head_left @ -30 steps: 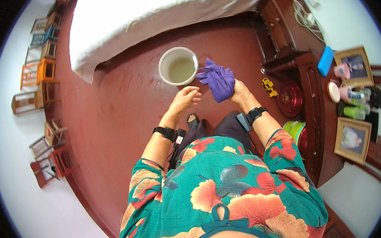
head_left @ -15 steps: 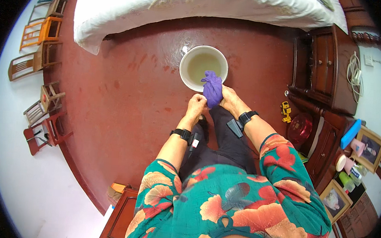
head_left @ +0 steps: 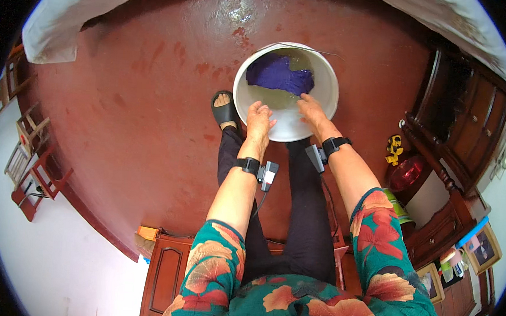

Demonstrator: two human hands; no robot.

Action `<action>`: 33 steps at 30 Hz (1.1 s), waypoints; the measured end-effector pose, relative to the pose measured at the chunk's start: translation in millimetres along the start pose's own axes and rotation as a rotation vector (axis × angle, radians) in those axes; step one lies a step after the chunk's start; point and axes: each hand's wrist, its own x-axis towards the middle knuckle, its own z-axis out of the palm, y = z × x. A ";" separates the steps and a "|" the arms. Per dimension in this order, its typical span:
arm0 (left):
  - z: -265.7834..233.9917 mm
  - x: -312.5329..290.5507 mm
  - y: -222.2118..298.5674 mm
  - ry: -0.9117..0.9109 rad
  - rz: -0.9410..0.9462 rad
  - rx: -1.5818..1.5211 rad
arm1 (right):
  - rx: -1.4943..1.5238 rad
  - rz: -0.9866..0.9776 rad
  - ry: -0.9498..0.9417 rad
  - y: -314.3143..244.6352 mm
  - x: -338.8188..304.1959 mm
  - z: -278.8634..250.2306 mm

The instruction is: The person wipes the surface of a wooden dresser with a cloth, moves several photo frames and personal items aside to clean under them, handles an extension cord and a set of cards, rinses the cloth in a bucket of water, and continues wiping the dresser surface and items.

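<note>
A white bucket (head_left: 328,90) of cloudy water stands on the floor between my feet, a wire handle across its far rim. The purple cloth (head_left: 278,74) lies spread in the water toward the far left side, partly under the surface. At the near left rim is my left hand (head_left: 259,122), its fingers loosely apart and holding nothing. My right hand (head_left: 314,112) reaches over the near right part of the bucket, fingers stretched toward the cloth's near edge. It grips nothing that I can see.
Red floor (head_left: 151,117) with wet marks surrounds the bucket. A black slipper (head_left: 226,111) is on my left foot. Dark wooden cabinets (head_left: 464,113) and a yellow toy (head_left: 394,149) are at right. Small chairs (head_left: 31,138) line the left wall; a white-draped bed (head_left: 52,35) is beyond.
The purple cloth has left my hands and now lies spread in the bucket's water. Both hands have opened. My view has moved closer over the bucket, and my left foot now shows beside it.
</note>
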 end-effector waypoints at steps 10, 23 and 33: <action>3.9 29.6 -2.4 -0.192 -0.102 -0.298 | -1.160 -0.326 0.396 -5.8 122.6 41.7; 22.4 61.6 1.0 -0.069 -0.154 -0.331 | -0.501 -0.636 0.285 24.2 136.3 31.7; 27.6 80.9 -5.0 -0.302 -0.187 -0.615 | -0.443 -0.984 -0.017 -37.1 -41.4 23.9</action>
